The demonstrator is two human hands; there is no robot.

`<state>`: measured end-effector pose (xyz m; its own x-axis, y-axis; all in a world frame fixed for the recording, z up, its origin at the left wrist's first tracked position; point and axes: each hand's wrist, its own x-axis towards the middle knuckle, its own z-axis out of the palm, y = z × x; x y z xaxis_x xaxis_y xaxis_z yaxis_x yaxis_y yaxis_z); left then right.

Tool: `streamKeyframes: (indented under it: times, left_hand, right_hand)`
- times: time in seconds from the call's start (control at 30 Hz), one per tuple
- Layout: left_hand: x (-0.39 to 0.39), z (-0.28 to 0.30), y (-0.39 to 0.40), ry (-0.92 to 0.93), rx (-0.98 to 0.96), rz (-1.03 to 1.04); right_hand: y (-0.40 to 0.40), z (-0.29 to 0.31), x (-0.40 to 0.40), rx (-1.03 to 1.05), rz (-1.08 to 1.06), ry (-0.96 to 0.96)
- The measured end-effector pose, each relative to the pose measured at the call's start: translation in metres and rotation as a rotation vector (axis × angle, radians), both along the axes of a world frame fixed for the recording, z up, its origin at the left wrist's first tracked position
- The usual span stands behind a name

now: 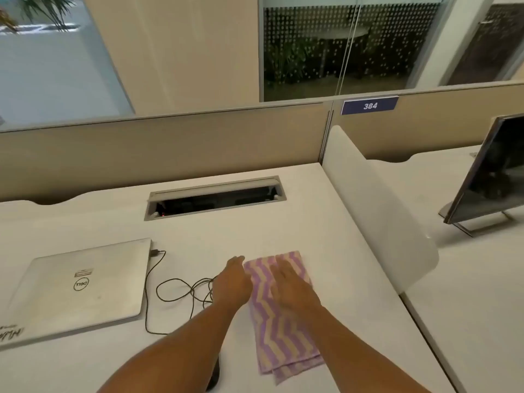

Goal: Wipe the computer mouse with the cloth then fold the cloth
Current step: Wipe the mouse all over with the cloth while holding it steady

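Cloth (pixel 279 321): soft woven fabric, matt, purple and cream zigzag, folded in layers. Desk (pixel 283 228): smooth matt white laminate. Laptop (pixel 82 287): brushed silver metal lid, low sheen. Cable (pixel 175 290): thin black plastic-sheathed. Monitor (pixel 493 171): glossy dark screen, metal stand. Partition (pixel 170 148): matt beige fabric-like panel.

Purple-and-cream zigzag-striped cloth (pixel 279 333): folded into a long narrow strip, lies flat on the white desk, long axis running away from the viewer, slightly tilted. Near end shows 2 or more layers, edges offset, corners not aligned. Far end partly covered.

Dark computer mouse (pixel 213 375): only a sliver of black rounded body visible at the bottom edge, left of the cloth's near end, mostly hidden under a forearm. Shape and orientation cannot be told.
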<state>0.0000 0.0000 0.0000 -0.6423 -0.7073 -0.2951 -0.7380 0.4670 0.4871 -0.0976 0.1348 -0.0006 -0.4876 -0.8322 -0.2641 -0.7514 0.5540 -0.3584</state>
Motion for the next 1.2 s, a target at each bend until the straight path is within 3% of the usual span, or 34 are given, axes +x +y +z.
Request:
streamKeyframes:
  times: [0.2, 0.4, 0.63, 0.8, 0.93, 1.2]
  left_hand:
    - [-0.016, -0.002, 0.001, -0.027, 0.050, 0.044]
    - [-0.021, 0.005, 0.008, 0.074, 0.141, 0.111]
    - [-0.024, 0.021, 0.003, 0.284, 0.629, 0.145]
    - [-0.008, 0.038, -0.002, 0.382, 0.802, 0.197]
    - [0.012, 0.047, -0.005, 0.405, 0.745, 0.214]
    - [0.084, 0.032, -0.017, 0.499, 0.508, 0.357]
  right_hand:
    - [0.007, -0.007, 0.006, 0.060, -0.038, -0.128]
    - [0.001, -0.003, 0.006, -0.032, -0.101, -0.117]
    - [-0.010, 0.007, 0.004, -0.170, -0.111, -0.111]
    - [-0.006, 0.012, 0.006, -0.314, -0.138, -0.156]
    - [-0.007, 0.019, 0.017, -0.457, -0.140, -0.196]
    - [-0.009, 0.015, 0.047, -0.502, -0.034, -0.204]
